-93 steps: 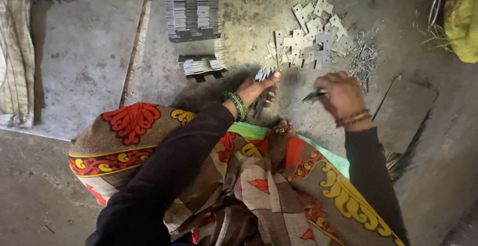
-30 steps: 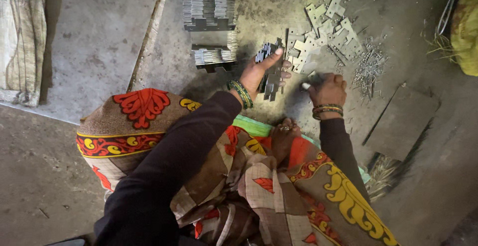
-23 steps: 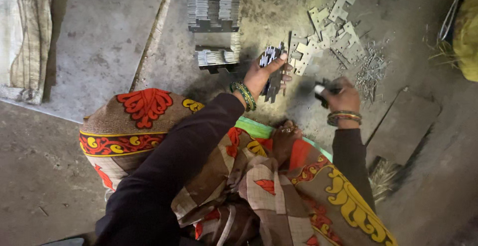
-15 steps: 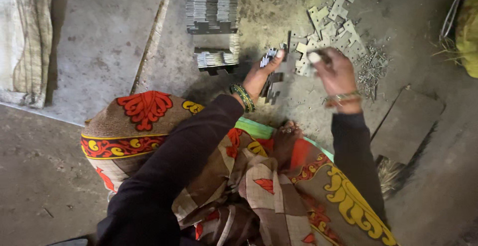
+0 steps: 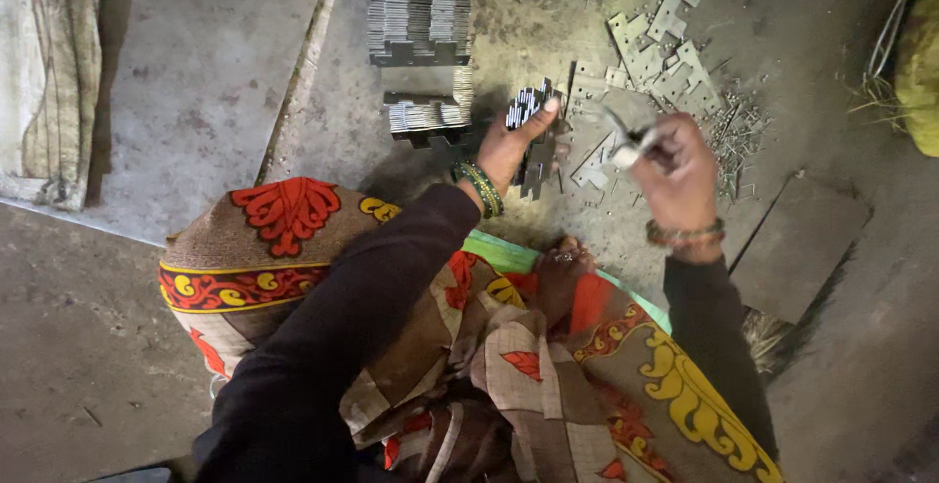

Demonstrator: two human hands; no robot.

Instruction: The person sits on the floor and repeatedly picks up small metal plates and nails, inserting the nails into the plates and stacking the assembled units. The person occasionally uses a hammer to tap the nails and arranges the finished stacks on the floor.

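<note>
The left hand (image 5: 511,146) is closed around a small bundle of flat metal plates (image 5: 528,111), thumb across the top edge and fingers curled behind, held upright just above the concrete floor (image 5: 196,82). The plates look thin, stiff and sharp-edged, light singly but weighty stacked, and likely to slide on each other, so pinching across the faces suits them. The right hand (image 5: 675,165) is closed on a small blurred tool (image 5: 626,141); what kind, I cannot tell. 2 plate stacks (image 5: 421,14) stand near the left hand, loose plates (image 5: 665,63) lie beyond the right.
</note>
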